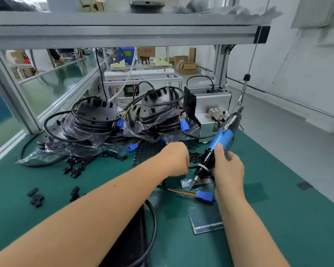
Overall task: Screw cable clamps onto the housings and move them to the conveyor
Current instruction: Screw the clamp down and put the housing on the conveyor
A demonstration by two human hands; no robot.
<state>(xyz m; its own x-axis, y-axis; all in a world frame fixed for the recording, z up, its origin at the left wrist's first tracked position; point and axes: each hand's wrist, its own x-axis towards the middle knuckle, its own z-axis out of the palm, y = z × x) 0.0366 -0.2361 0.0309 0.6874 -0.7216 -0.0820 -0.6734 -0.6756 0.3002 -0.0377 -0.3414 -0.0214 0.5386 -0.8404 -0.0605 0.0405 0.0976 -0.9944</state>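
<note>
Item: electric screwdriver (217, 149), gripped in our right hand (228, 170), bit lowered onto a small metal plate (201, 183), likely collecting a screw. Left hand (175, 158) curled beside it; contents indiscernible. Housings (96, 116) stacked behind; cable clamps (75, 164) heaped within reach.

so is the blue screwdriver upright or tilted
Tilted: the screwdriver, gripped by the right hand, leans top to the right, tip down on the silvery plate.

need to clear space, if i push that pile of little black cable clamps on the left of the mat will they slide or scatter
The cable clamps look small, loose and light, so a push would probably scatter them rather than move the pile as one. Their irregular shapes suggest they tumble or snag, not roll far. The green mat looks grippy, likely limiting sliding.
</note>
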